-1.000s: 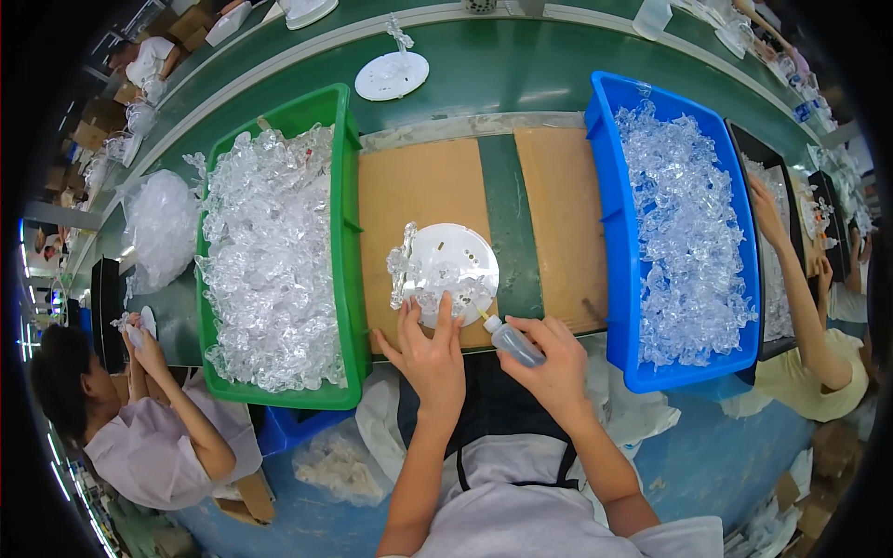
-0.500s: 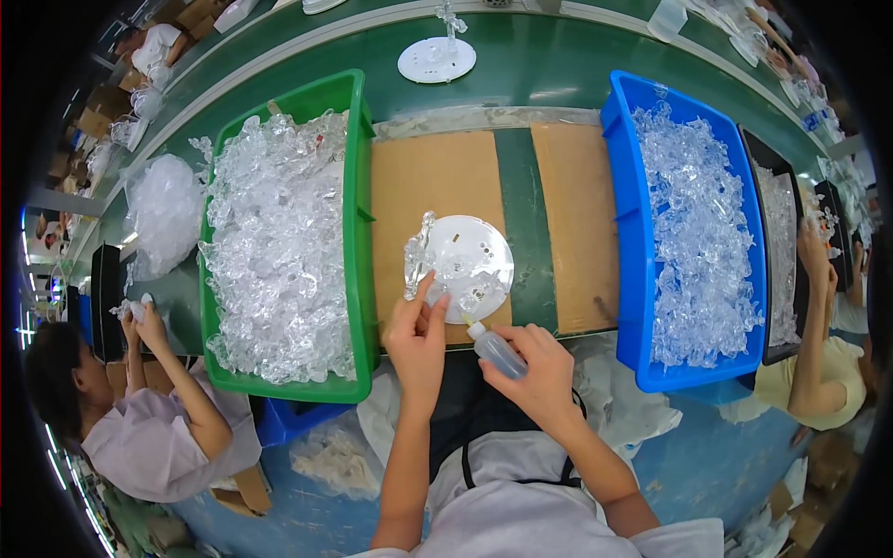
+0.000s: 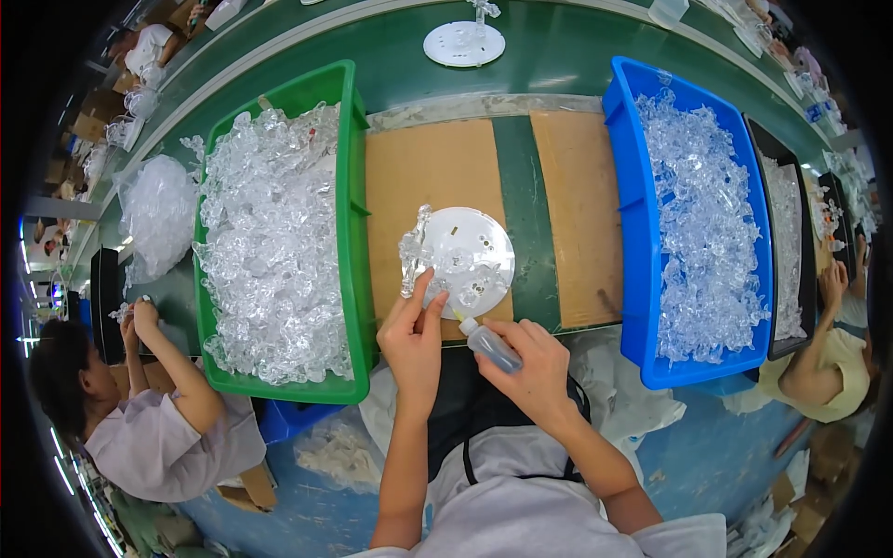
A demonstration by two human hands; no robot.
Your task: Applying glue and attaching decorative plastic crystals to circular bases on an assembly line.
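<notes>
A white round disc (image 3: pixel 470 256) lies on the brown cardboard sheet (image 3: pixel 437 172) in front of me. A clear plastic piece (image 3: pixel 413 253) stands at the disc's left edge, and my left hand (image 3: pixel 412 339) pinches it from below. My right hand (image 3: pixel 530 358) grips a small grey squeeze bottle (image 3: pixel 490 342), its tip pointing up-left at the disc's near rim, close to my left fingers.
A green bin (image 3: pixel 352 223) full of clear plastic pieces stands to the left, a blue bin (image 3: pixel 637 242) of similar pieces to the right. Another white disc (image 3: pixel 463 44) lies on the green belt beyond. One person sits at my left, another at my right.
The view has shifted a little, so the disc sits lower in the picture. My left hand has closed in on the clear piece at the disc's edge and the bottle tip has come nearer.
</notes>
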